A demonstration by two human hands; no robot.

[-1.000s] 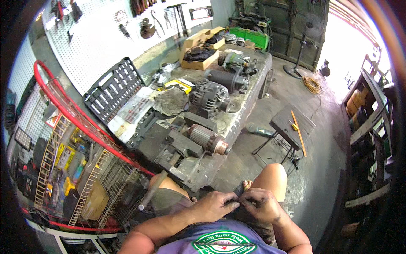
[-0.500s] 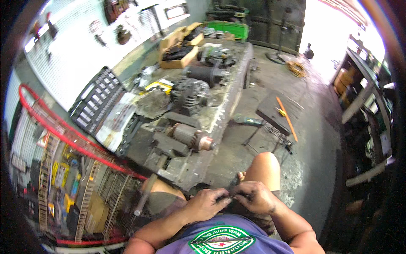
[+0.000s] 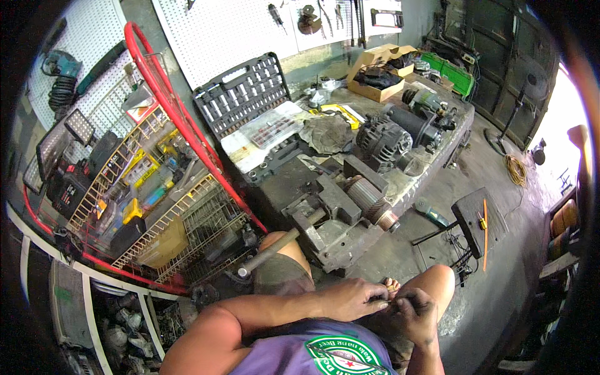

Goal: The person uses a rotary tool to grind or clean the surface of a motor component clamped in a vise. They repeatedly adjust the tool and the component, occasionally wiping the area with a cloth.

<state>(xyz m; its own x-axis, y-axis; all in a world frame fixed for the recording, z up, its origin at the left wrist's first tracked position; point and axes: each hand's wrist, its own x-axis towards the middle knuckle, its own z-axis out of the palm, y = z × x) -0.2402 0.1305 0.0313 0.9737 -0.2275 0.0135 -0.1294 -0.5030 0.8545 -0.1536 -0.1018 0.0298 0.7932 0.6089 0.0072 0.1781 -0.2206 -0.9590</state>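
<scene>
My left hand [image 3: 361, 299] and my right hand [image 3: 417, 315] are close together above my lap, the fingertips of both pinched and nearly touching. Something tiny may sit between them, too small to make out. Ahead of them a motor armature [image 3: 367, 199] with a copper-coloured end lies in the jaws of a bench vise [image 3: 334, 240]. The vise's bar handle [image 3: 272, 252] sticks out toward my left leg. Neither hand touches the vise or the armature.
On the bench stand an alternator [image 3: 382, 142], a dark cylindrical motor [image 3: 409, 125], a socket set case [image 3: 247, 90] and a cardboard box [image 3: 375, 90]. A red-framed wire-basket cart [image 3: 181, 119] is at left. Right of the bench stands a small low stool [image 3: 478, 215] with an orange strip.
My view has swung left, so the bench and hands now appear farther right and more of the cart shows. Both hands stay pinched together.
</scene>
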